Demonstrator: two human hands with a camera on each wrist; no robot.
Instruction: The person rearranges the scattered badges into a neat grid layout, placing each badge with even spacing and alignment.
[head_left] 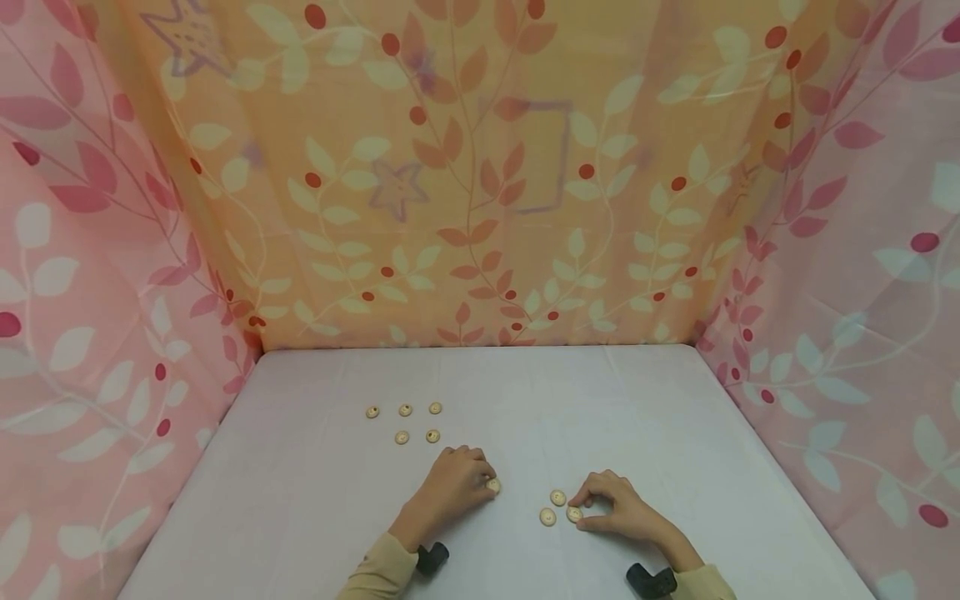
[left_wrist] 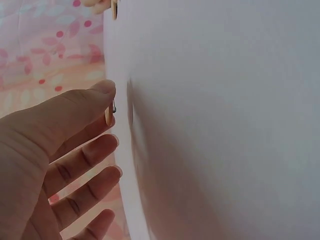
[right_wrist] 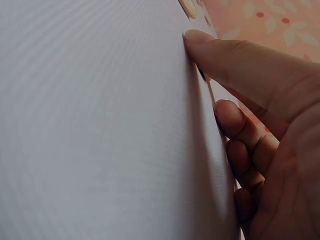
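The 9 buttons [head_left: 547, 517] are tan, the tabletop [head_left: 300, 483] white, leafy side curtains [head_left: 82, 242] pink, the leafy backdrop [head_left: 457, 92] orange.

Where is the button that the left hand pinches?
In the head view, the button is at the right edge of the left hand, below and right of five buttons, left of three buttons at the right hand.
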